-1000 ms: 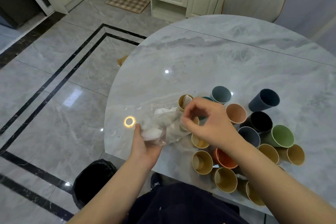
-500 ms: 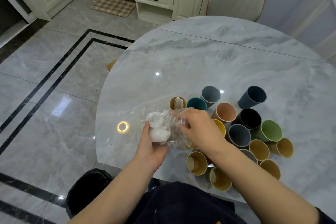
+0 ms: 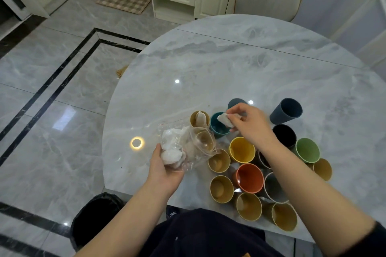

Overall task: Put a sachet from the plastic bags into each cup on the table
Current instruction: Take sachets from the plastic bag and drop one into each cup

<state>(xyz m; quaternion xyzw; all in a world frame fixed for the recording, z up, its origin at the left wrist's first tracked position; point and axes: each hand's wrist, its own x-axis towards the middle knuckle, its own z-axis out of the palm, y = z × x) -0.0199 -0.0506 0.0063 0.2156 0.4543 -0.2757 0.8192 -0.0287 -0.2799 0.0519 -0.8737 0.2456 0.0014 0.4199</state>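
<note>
Sachet [image 3: 225,120] between right fingers [image 3: 234,115]

The bench [image 3: 240,64] is showing polished grey marble, glossy enough to be mirroring the ceiling lights. Beside the teal cup [image 3: 217,129], the plastic bag [image 3: 188,148] is looking thin, clear and crinkled. The cups are looking matt and smooth; the sachet [image 3: 224,120] is looking like rough white paper.

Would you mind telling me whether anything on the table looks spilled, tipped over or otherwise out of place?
Nothing stands out. The cups stand upright in a loose cluster on the table; one tan cup already holds a sachet. The right hand pinches a sachet over the teal cup, and the left hand holds the bag.
</note>
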